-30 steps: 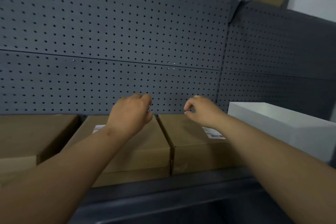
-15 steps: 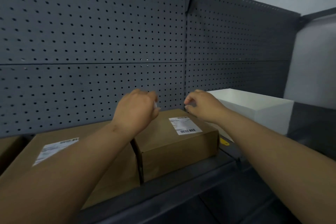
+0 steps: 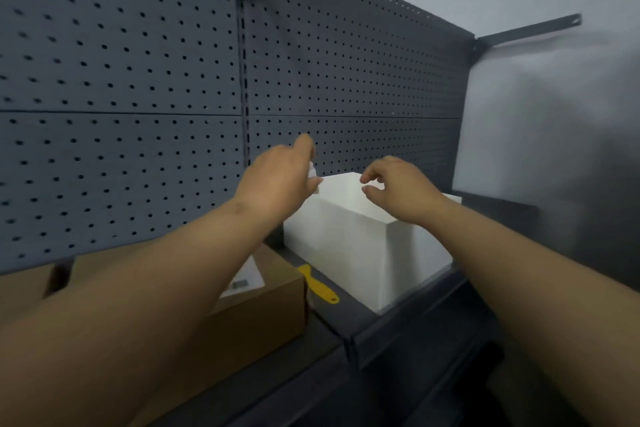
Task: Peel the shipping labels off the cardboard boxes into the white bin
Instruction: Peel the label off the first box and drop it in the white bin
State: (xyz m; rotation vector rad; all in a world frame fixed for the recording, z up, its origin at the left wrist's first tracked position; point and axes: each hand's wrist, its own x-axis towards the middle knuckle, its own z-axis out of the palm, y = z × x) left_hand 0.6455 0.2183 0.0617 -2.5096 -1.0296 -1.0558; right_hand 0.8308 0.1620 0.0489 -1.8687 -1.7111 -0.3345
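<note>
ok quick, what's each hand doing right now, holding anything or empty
Left hand: closed on a small crumpled white scrap, over the white rectangular bin.
Right hand: open, fingers curled, empty.

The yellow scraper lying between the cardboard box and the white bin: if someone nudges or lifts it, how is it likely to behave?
The yellow scraper looks thin, flat and plastic, so it is probably light and fairly stiff. Lying flat on the dark shelf, it should slide rather than roll or tip. Wedged between the cardboard box and the white bin, it may be awkward to pinch.
</note>
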